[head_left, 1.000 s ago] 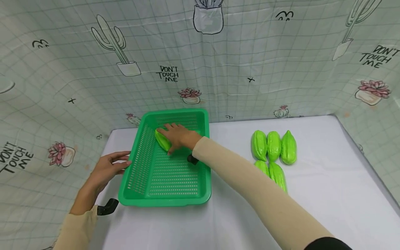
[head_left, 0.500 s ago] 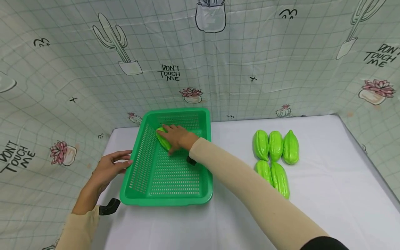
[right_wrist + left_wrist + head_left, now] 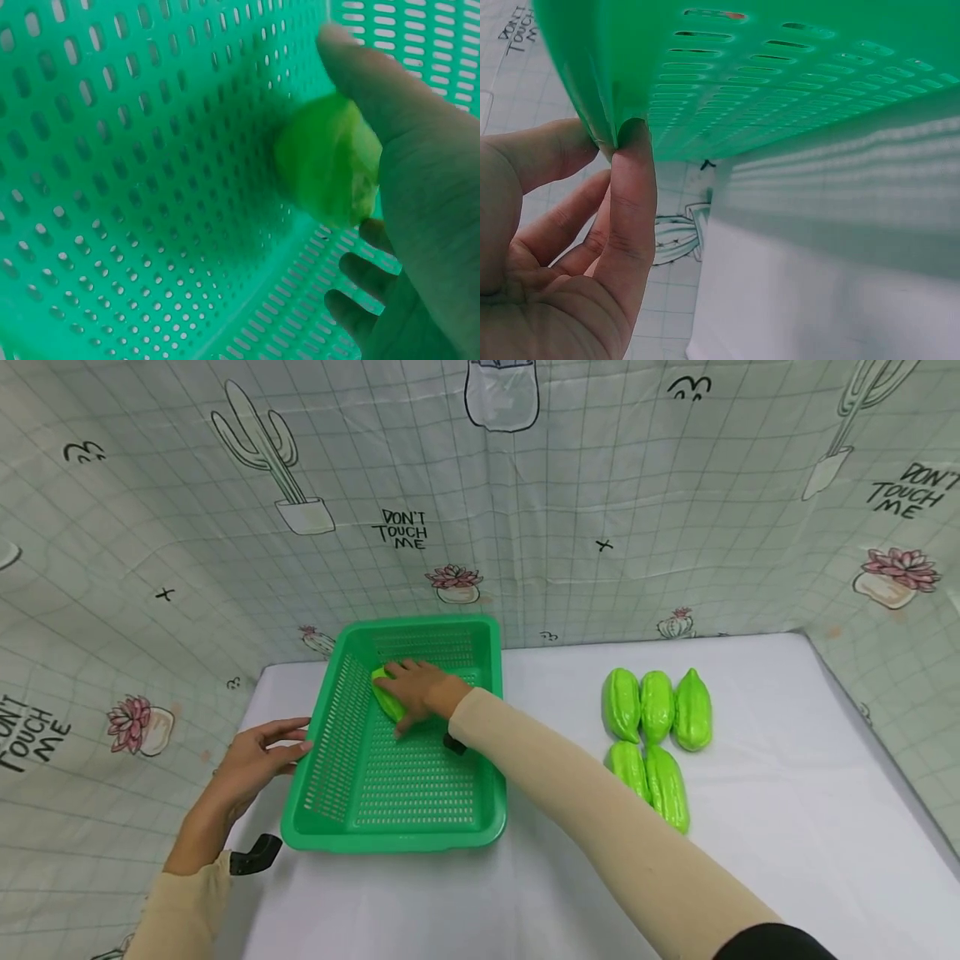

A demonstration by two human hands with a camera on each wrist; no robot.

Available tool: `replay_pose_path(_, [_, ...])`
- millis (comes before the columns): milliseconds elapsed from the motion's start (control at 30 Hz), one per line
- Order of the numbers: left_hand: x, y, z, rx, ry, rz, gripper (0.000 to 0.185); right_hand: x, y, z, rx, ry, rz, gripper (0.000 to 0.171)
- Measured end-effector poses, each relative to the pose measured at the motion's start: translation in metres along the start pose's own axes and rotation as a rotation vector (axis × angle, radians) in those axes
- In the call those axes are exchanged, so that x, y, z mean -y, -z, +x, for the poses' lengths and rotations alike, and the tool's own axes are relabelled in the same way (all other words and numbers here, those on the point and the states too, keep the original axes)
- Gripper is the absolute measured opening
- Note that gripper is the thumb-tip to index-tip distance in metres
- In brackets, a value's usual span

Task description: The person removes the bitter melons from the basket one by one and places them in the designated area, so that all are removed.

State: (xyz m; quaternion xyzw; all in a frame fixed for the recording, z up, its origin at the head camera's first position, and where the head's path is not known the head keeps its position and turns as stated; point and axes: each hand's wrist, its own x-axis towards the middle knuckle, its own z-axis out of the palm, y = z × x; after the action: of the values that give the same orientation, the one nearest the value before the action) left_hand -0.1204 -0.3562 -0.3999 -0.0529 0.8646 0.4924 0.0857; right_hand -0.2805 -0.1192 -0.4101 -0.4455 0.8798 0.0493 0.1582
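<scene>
The right hand [image 3: 420,689] reaches into the green basket [image 3: 330,785], left of centre in the head view, and grasps a green gourd [image 3: 387,700], fingers and thumb curled around it. The gourd lies in the far left part of the basket, close to the left wall. Its long axis runs diagonally, from the upper left of the frame down toward the lower right, with the far tip peeking out beyond the fingertips toward the basket's back corner. In the right wrist view the gourd [image 3: 326,169] shows end-on against the slotted wall, the thumb lying over it and the fingers below.

The left hand [image 3: 258,760] is at the basket's left rim, outside it. In the left wrist view this hand [image 3: 562,247] has its thumb pressed up under the rim of the basket [image 3: 780,82], the other fingers loosely bent and gripping nothing.

Right of centre in the head view, five more gourds [image 3: 657,731] lie on the white table [image 3: 787,827], three in a row above and two below, each pointing away from the viewer.
</scene>
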Motion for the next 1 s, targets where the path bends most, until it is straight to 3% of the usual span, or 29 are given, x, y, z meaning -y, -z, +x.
replay_pose_path(300, [-0.001,0.000,0.001,-0.005,0.006,-0.005,0.056,0.002,0.002,-0.001,0.021,-0.009,-0.063,0.102])
replay_pose_path(467, [-0.001,0.000,0.000,-0.010,0.010,-0.005,0.056,0.005,0.000,-0.001,0.043,-0.005,-0.042,0.104])
replay_pose_path(700, [-0.004,-0.001,-0.001,-0.009,0.006,0.015,0.057,0.005,-0.001,-0.006,0.063,-0.006,-0.061,0.115])
replay_pose_path(900, [-0.004,-0.001,-0.003,-0.003,0.001,0.013,0.058,0.004,-0.002,-0.011,0.090,-0.005,0.028,0.118])
replay_pose_path(1000, [-0.004,-0.001,-0.004,-0.008,0.005,0.012,0.058,0.005,-0.004,-0.013,0.088,0.003,0.022,0.115])
